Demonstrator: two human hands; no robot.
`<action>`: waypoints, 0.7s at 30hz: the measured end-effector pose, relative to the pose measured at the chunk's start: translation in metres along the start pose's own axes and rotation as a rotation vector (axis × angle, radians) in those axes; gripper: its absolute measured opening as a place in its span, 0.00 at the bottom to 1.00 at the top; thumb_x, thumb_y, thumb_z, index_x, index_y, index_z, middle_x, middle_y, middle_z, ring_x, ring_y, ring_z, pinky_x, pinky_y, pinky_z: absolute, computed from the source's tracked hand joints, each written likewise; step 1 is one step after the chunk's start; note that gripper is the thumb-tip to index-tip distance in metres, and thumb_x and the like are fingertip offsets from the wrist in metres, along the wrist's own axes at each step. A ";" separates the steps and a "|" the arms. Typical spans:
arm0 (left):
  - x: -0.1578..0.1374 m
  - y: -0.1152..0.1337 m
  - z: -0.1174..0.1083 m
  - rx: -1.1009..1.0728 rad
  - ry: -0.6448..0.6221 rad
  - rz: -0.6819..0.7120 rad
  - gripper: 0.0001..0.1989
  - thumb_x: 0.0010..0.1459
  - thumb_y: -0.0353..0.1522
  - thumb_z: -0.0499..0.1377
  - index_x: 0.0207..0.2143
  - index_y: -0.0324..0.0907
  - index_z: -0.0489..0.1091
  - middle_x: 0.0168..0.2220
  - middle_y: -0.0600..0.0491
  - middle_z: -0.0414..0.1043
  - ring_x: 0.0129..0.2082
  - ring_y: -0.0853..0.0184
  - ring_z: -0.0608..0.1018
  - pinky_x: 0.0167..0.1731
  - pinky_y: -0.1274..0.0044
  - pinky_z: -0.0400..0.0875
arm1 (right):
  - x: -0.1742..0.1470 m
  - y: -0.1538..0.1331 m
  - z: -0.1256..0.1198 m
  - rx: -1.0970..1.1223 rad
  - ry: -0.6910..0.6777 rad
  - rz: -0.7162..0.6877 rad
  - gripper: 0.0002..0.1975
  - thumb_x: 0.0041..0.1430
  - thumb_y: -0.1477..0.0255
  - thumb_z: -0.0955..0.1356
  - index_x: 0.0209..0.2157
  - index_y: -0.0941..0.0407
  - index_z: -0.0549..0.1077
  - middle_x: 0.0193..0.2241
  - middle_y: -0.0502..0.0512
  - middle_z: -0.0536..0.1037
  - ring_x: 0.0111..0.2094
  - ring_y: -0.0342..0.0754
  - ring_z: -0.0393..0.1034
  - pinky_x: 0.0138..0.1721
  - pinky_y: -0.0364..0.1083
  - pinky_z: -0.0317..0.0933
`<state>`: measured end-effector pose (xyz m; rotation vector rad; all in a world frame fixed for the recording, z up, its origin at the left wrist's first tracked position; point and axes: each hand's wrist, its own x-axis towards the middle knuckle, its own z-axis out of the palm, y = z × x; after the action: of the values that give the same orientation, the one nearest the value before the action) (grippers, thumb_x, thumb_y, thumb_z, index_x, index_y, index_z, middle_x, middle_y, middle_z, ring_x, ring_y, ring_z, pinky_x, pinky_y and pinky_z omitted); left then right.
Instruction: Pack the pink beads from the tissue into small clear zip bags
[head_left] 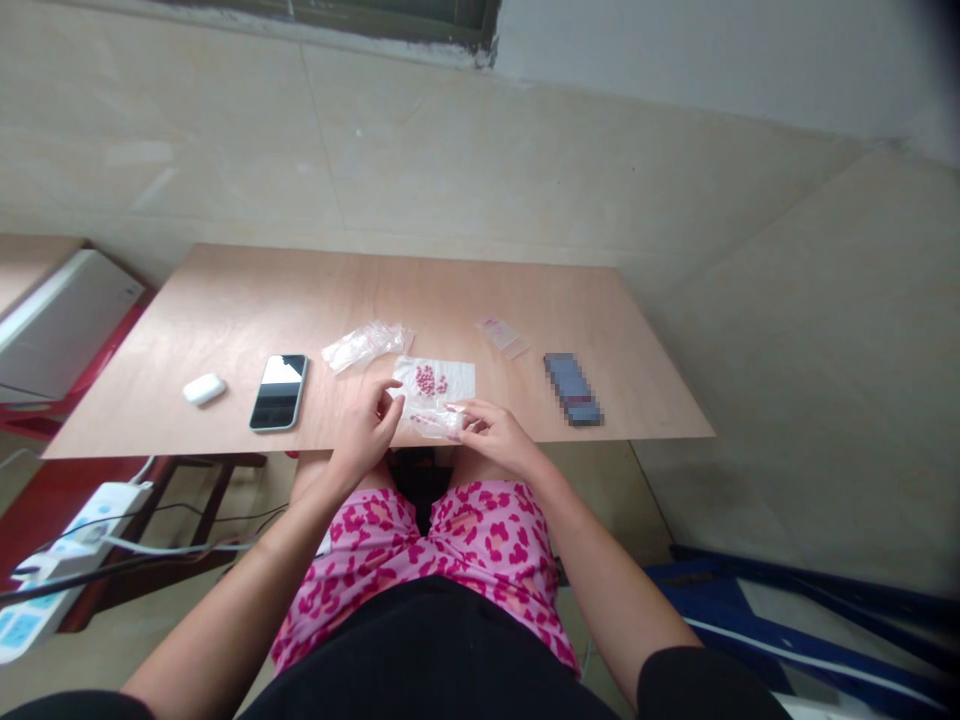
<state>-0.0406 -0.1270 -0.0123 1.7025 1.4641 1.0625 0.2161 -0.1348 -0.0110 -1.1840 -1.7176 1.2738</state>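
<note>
A white sheet (465, 376) that looks like tissue lies near the table's front edge. On it is a small heap of pinkish-red beads or pellets (426, 380); which of the two I cannot tell. In front of the heap, a small clear plastic bag (431, 424) with a few pink pieces showing is pinched at its right end by my right hand (496, 436). My left hand (367, 425) hovers at the left side of the sheet, fingers bent and thumb apart from the index finger, with nothing visible between them.
Behind the sheet lie a pile of clear plastic bags (366, 346) and a flat zip bag (504, 337). A phone (279, 392) and a white earphone case (204, 389) rest on the left, a blurred dark device (573, 388) on the right. Power strips (71, 560) with cables sit lower left.
</note>
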 end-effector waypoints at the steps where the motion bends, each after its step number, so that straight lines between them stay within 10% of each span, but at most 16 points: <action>1: 0.001 0.001 -0.004 0.062 0.026 0.040 0.11 0.70 0.38 0.57 0.50 0.44 0.72 0.28 0.56 0.67 0.28 0.67 0.72 0.31 0.74 0.67 | 0.000 0.000 0.000 0.002 0.006 -0.002 0.23 0.59 0.63 0.76 0.55 0.55 0.81 0.53 0.61 0.79 0.36 0.46 0.75 0.34 0.44 0.71; 5: 0.005 0.005 -0.020 0.201 0.028 0.235 0.11 0.68 0.38 0.61 0.50 0.45 0.73 0.40 0.48 0.75 0.41 0.60 0.78 0.43 0.68 0.73 | 0.000 0.002 0.001 0.014 0.019 0.004 0.23 0.60 0.63 0.76 0.56 0.55 0.81 0.54 0.61 0.79 0.36 0.46 0.75 0.35 0.44 0.72; 10: 0.009 0.019 -0.012 0.297 -0.283 0.475 0.31 0.61 0.45 0.69 0.63 0.47 0.67 0.62 0.41 0.68 0.62 0.48 0.71 0.61 0.57 0.67 | 0.000 0.007 0.007 0.031 -0.003 0.001 0.22 0.60 0.65 0.75 0.55 0.53 0.81 0.54 0.60 0.79 0.37 0.46 0.76 0.37 0.44 0.72; 21: 0.017 0.030 0.007 0.295 -0.582 0.379 0.29 0.58 0.47 0.70 0.58 0.47 0.73 0.54 0.43 0.77 0.53 0.50 0.79 0.51 0.64 0.73 | -0.002 0.007 0.010 -0.004 -0.120 -0.037 0.10 0.63 0.70 0.72 0.45 0.57 0.81 0.41 0.56 0.81 0.39 0.48 0.76 0.39 0.45 0.71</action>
<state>-0.0199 -0.1150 0.0130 2.3148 0.9736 0.4581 0.2093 -0.1397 -0.0206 -1.0921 -1.8206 1.3436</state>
